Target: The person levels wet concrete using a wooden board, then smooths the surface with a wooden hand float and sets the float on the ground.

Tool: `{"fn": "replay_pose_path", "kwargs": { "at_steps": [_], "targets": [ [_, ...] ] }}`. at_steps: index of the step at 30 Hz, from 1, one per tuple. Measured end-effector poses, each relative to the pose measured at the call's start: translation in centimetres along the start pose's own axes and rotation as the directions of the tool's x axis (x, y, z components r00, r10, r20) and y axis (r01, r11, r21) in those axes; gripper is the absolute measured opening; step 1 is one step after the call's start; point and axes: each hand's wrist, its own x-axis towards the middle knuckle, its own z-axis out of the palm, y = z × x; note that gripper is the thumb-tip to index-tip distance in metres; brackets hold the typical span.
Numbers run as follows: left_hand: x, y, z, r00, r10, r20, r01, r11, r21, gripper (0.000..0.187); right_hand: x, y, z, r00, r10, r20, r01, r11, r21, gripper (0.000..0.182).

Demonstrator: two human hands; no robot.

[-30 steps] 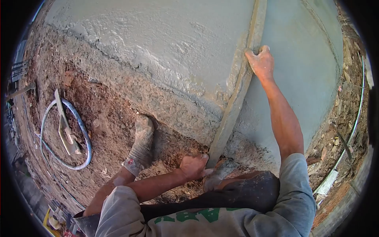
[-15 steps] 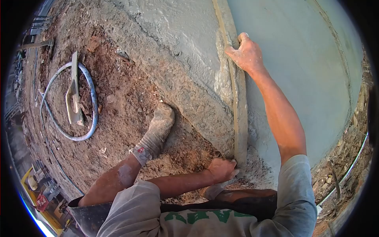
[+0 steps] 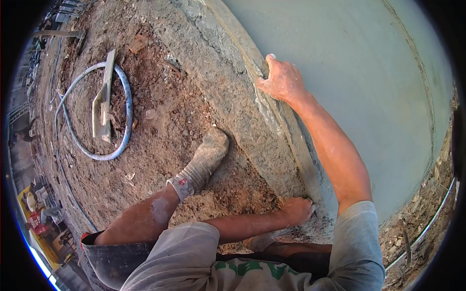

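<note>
A long, straight screed board (image 3: 293,140), smeared with cement, lies along the edge of a wet concrete slab (image 3: 359,87). Near its middle, my right hand (image 3: 284,82) is closed over it with the thumb on the near side. My left hand (image 3: 297,211) is closed around the board's lower end, close to my body. Smooth grey concrete spreads to the right of the board. On its left runs a rough concrete border (image 3: 233,102). Where my fingers wrap under the board is hidden.
My socked foot (image 3: 208,150) stands on bare soil left of the border. Farther left lie a hand float (image 3: 105,106) and a looped blue hose (image 3: 128,102). A pale pipe (image 3: 427,225) runs over soil at right. A person (image 3: 36,220) is at the far lower left.
The board's far end has swung left, and my right hand has moved left with it. My left hand has shifted slightly right and down. The wet strip left of the board is now mostly covered.
</note>
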Motion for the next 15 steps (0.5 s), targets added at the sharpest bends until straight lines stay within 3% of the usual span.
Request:
{"fn": "replay_pose_path", "kwargs": {
  "at_steps": [4,10,15],
  "targets": [
    [1.2,1.4,0.4,1.000,0.013,-0.022,-0.015,0.996,-0.093,0.036,-0.6,-1.3,0.0,0.993,-0.009,0.115,0.015,0.999,-0.051,0.065],
    [1.9,1.5,-2.6,0.991,0.132,-0.016,-0.132,0.989,-0.071,0.036,-2.6,-1.0,-1.8,0.989,-0.025,0.148,0.042,0.993,-0.113,0.050],
    [0.8,0.6,-5.7,0.995,0.102,0.021,-0.101,0.995,-0.019,0.039,-5.8,0.8,-4.0,0.988,-0.150,-0.035,0.146,0.985,-0.090,0.044]
  ]
}}
